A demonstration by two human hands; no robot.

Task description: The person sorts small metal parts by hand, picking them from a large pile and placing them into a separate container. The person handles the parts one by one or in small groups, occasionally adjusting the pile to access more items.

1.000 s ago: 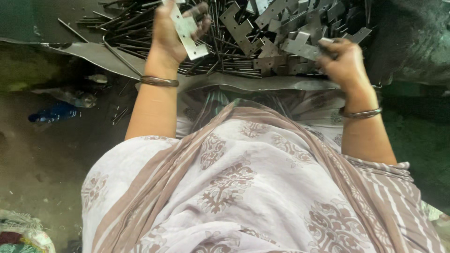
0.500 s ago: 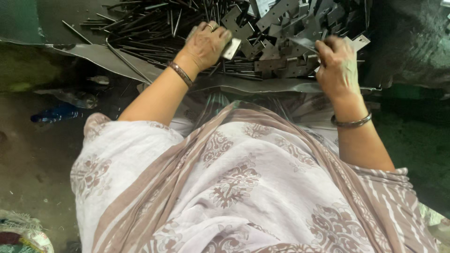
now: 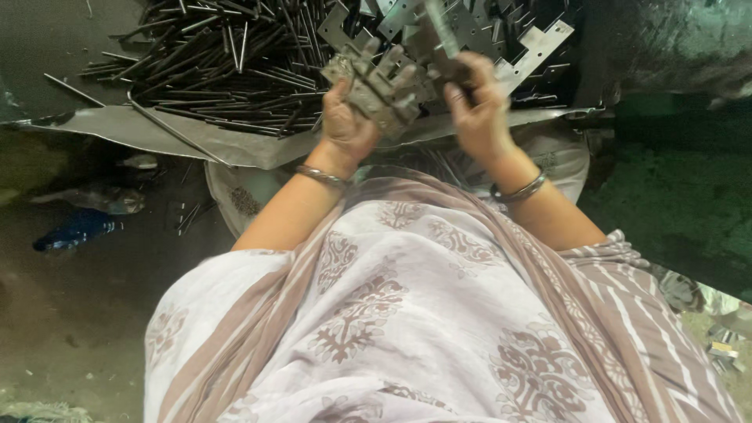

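My left hand [image 3: 346, 119] holds a flat grey metal hinge plate [image 3: 374, 88] with slotted knuckles, raised above the edge of the metal sheet. My right hand [image 3: 476, 110] is closed around another hinge plate [image 3: 441, 31] and brings it against the first one. Both wrists carry a metal bangle. Behind the hands lies a heap of similar metal hinge plates [image 3: 540, 43]. A pile of thin dark metal pins [image 3: 227, 63] is spread to the left of my left hand.
The pins and plates rest on a bent grey metal sheet [image 3: 157, 129]. A white sack [image 3: 235, 196] sits under its edge. A blue and grey scrap [image 3: 74, 231] lies on the dark floor at left. My patterned garment fills the lower half.
Both hands have come together at the middle. My left hand has lifted a hinge plate off the pile, and my right hand has raised a second plate next to it.
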